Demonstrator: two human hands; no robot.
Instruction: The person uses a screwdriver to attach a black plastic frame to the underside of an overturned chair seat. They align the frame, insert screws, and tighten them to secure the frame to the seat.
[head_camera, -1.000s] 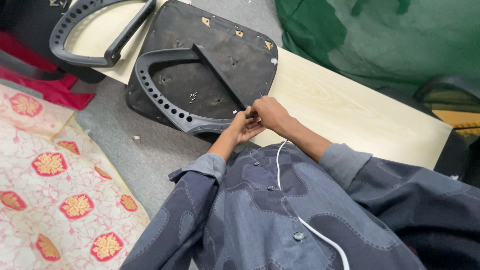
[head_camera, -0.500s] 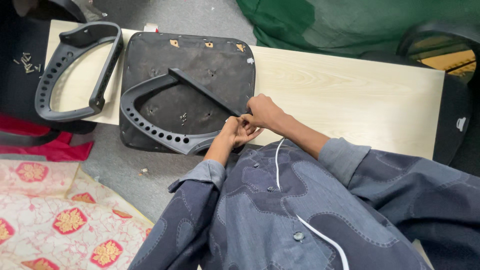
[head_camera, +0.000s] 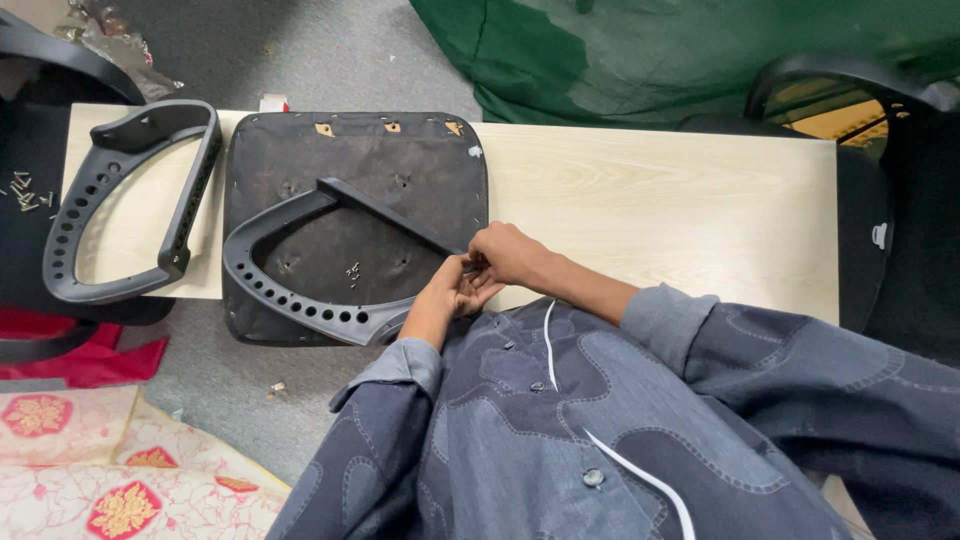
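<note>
The head view showed the left hand (head_camera: 452, 290) and right hand (head_camera: 508, 255) pinched together at the end of the grey armrest (head_camera: 300, 262), at nine o'clock from them on the upturned seat base (head_camera: 400, 160). What the fingers gripped was hidden. Judged step: fastening the armrest; next needs steady alignment.

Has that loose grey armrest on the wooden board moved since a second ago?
No. The loose armrest lies at the board's left end beside the seat base, as before; only the camera shifted.
</note>
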